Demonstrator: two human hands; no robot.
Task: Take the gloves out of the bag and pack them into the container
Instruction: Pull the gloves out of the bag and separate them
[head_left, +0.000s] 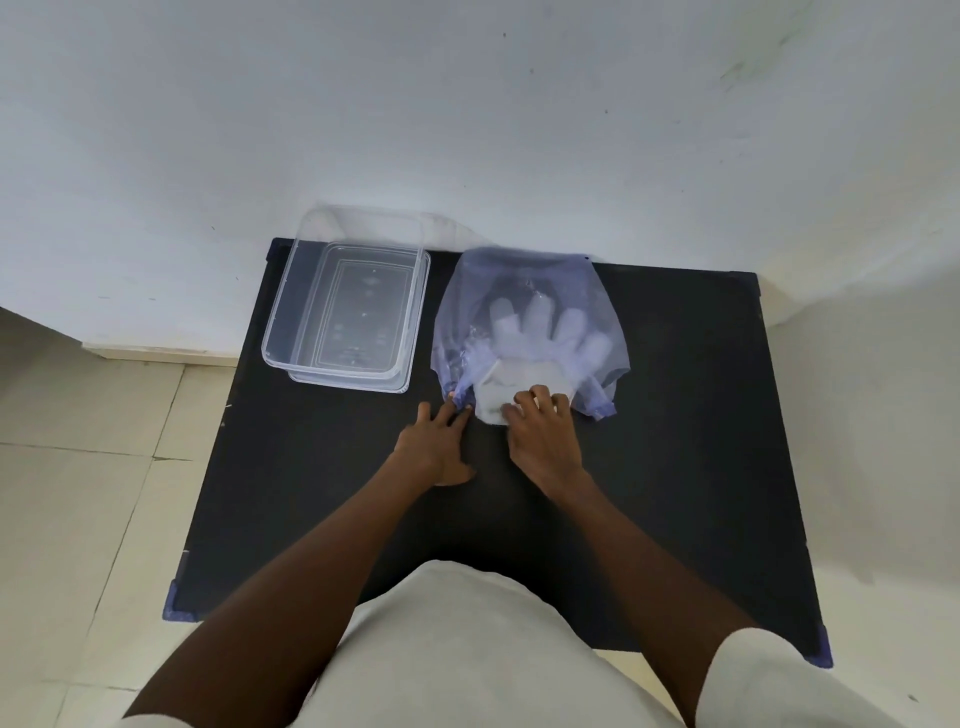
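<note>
Gloves (540, 332) mostly inside bag (524, 312), cuffs at mouth. Right hand (543, 441) pinches cuffs; left hand (434, 447) pins bag edge, fingers spread. Thin, limp, slippery; probably grip bunched cuffs. Container (345, 306) open beside bag.

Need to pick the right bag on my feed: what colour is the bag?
Translucent pale purple-blue bag, white gloves showing through; seen in the head view.
</note>
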